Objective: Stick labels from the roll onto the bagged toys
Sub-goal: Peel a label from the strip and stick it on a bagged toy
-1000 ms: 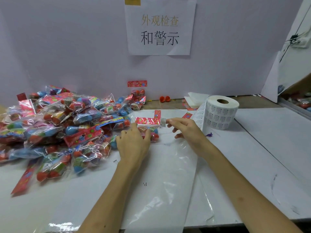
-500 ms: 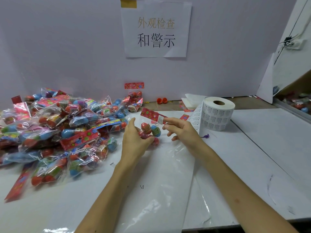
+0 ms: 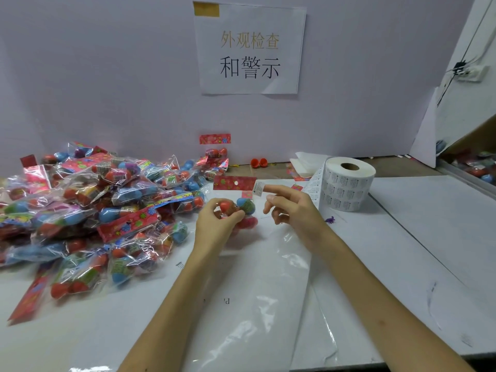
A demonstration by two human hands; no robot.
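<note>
- My left hand (image 3: 214,224) grips one bag (image 3: 243,208) round its toys, card (image 3: 233,183) up, just above the table (image 3: 416,237).
- My right hand (image 3: 295,210) is loose, with the index fingertip (image 3: 268,187) touching a label (image 3: 258,188) at the card's right end. I see no pinch.
- Step: sticking. Next, I judge, press the label flat without creasing it.
- The roll (image 3: 346,187) stands near on the right.
- The pile (image 3: 94,210) of bags lies on the left, with a sign (image 3: 249,49) on the wall.

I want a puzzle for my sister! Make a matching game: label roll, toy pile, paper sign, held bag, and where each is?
1 label roll
2 toy pile
3 paper sign
4 held bag

A in the left hand
B taped on the wall
C table's left side
D beside the right hand

Pairs: 1-D, 2-C, 3-B, 4-A.
</note>
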